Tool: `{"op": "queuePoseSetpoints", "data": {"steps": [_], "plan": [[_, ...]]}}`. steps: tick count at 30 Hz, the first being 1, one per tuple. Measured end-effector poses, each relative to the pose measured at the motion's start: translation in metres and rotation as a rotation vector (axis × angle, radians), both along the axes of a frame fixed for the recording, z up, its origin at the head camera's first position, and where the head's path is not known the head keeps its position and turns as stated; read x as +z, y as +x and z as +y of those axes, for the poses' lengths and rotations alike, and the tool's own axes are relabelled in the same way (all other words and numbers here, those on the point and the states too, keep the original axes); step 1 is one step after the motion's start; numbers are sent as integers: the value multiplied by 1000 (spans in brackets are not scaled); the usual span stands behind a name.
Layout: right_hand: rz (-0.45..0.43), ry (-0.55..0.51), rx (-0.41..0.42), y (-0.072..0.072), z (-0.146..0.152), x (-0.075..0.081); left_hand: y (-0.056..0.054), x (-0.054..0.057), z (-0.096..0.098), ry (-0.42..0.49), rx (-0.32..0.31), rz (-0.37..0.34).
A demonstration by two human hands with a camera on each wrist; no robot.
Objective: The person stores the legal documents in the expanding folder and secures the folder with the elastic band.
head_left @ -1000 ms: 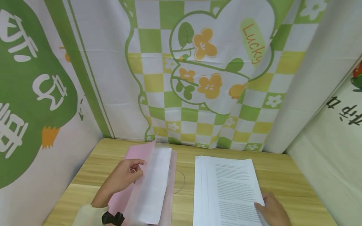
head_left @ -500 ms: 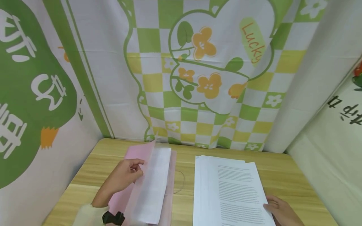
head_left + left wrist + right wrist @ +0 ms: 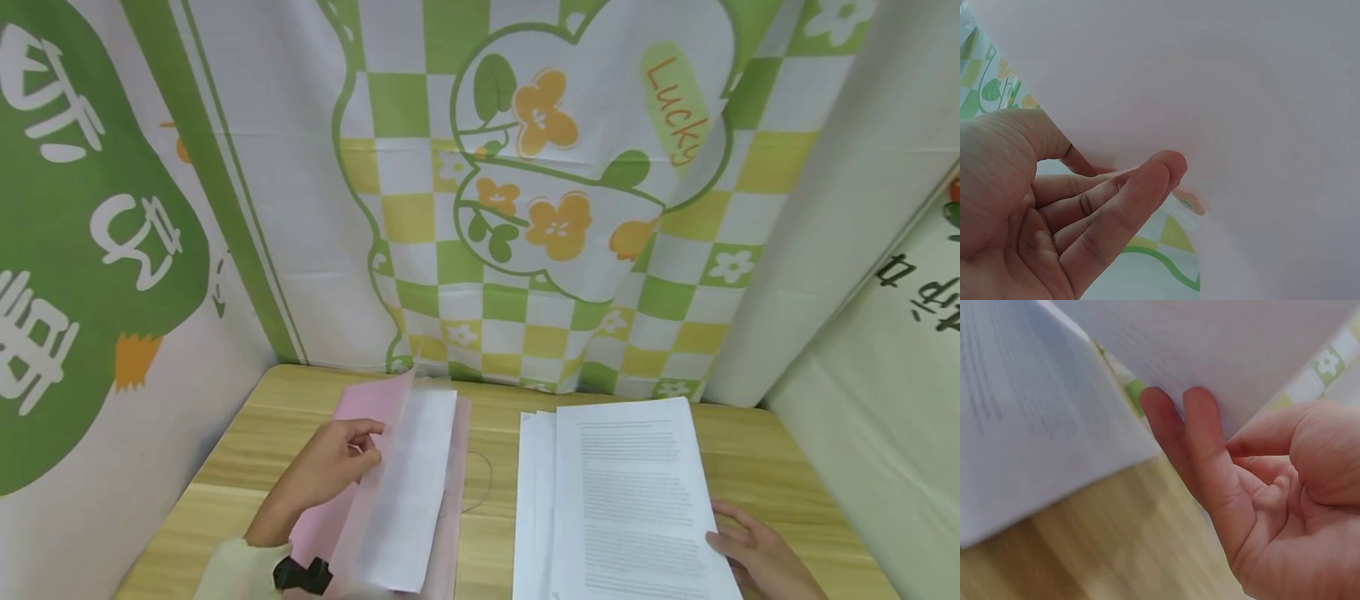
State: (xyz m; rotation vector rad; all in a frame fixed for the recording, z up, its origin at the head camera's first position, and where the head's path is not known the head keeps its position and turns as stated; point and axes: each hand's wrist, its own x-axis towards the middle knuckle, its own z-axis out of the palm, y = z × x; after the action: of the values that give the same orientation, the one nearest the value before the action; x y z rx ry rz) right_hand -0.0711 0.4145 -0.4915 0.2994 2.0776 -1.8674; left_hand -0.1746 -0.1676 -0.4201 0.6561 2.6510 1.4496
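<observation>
My left hand [image 3: 330, 467] pinches the raised cover of a pink folder [image 3: 372, 403] at the left of the table. White paper [image 3: 408, 492] lies inside the folder. In the left wrist view, the pale pink cover [image 3: 1260, 112] runs between thumb and fingers, with a small round button [image 3: 1189, 202] near the fingertips. My right hand [image 3: 765, 550] pinches the right edge of a printed sheet [image 3: 637, 483] on the right. Below it, more sheets [image 3: 534, 500] show along the left. Seen from the right wrist, the held sheet [image 3: 1241, 350] is lifted above a lower printed sheet [image 3: 1041, 444].
Both sets of paper lie on a wooden table [image 3: 491, 550]. A thin cord [image 3: 490, 479] loops out beside the folder. Behind hangs a green and yellow checked curtain [image 3: 540, 292]. Patterned cloth [image 3: 247, 350] also closes off the left side.
The right hand has shifted to the right, first away from the top sheet's earlier position, now with a sheet raised and moved off the pile's left edge. The left hand keeps its place.
</observation>
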Motion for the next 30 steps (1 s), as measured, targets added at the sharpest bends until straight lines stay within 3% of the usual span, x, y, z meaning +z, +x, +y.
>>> {"op": "queuePoseSetpoints", "data": {"steps": [3,9,16,30], "plan": [[36,-11,-45,-3,-9,0,0,0,-1,2,1,-13],[138,-105,37,-16,-30,-4,0,0,-2,3,2,-13],[90,-13,12,-26,-63,-3,-2,0,0,-8,-6,4],[104,-49,63,-51,-104,-4,-1,4,-3,1,-14,-25]]}}
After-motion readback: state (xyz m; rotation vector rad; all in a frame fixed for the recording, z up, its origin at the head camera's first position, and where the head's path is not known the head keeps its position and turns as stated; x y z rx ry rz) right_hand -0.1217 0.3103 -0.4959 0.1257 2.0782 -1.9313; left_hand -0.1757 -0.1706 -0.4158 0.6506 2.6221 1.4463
